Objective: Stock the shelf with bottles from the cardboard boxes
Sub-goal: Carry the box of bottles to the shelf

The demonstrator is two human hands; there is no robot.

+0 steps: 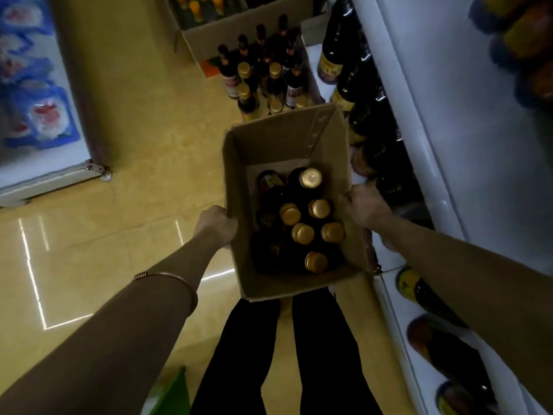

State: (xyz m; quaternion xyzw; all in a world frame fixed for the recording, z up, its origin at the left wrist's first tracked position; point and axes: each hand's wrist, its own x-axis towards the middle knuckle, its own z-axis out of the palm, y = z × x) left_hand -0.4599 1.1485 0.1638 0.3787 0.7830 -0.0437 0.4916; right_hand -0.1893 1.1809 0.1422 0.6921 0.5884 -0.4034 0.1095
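An open cardboard box (pixel 269 145) hangs in front of me above my legs, held up off the floor. Inside stand several dark bottles with gold caps (pixel 302 233), and one lies tilted at the left. My left hand (pixel 216 226) grips the box's left wall. Over on the other side, my right hand (pixel 363 205) grips the right wall. The white shelf (pixel 425 121) rises just right of the box, with dark bottles (pixel 356 82) lined along its lower level.
Several dark bottles (pixel 263 73) stand on the tiled floor beyond the box, in front of another cardboard box (pixel 239 28) with yellow-capped bottles. A white freezer cabinet (pixel 39 121) is at the left. More bottles (pixel 443 351) lie on the shelf at lower right.
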